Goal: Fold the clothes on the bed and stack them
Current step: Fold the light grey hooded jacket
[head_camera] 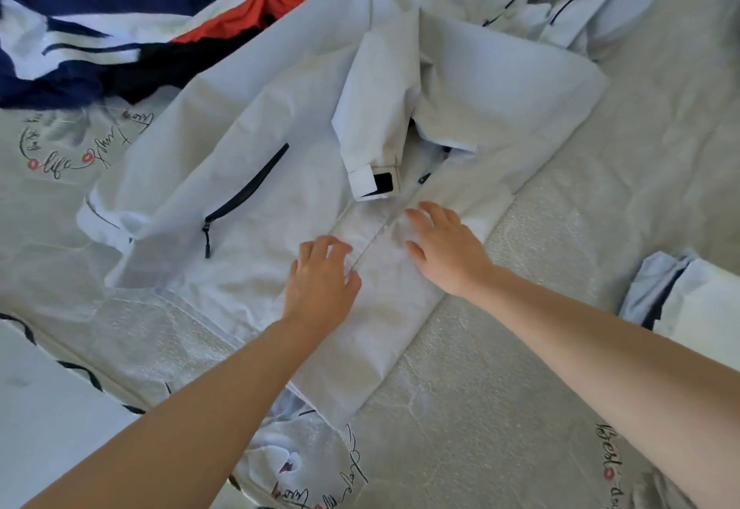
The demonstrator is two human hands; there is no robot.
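Bed [520,408], pale jacket [280,140], left hand [320,284], right hand [444,248] flat on it

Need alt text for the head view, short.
Both hands, left and right, press flat on a half-folded white jacket on a bed. Unfolded navy clothes lie far left, folded clothes at the right.

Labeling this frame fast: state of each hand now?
Left hand: open, fingers slightly bent, resting on the white jacket near its front zipper.
Right hand: open, fingers spread, pressing flat on the jacket.
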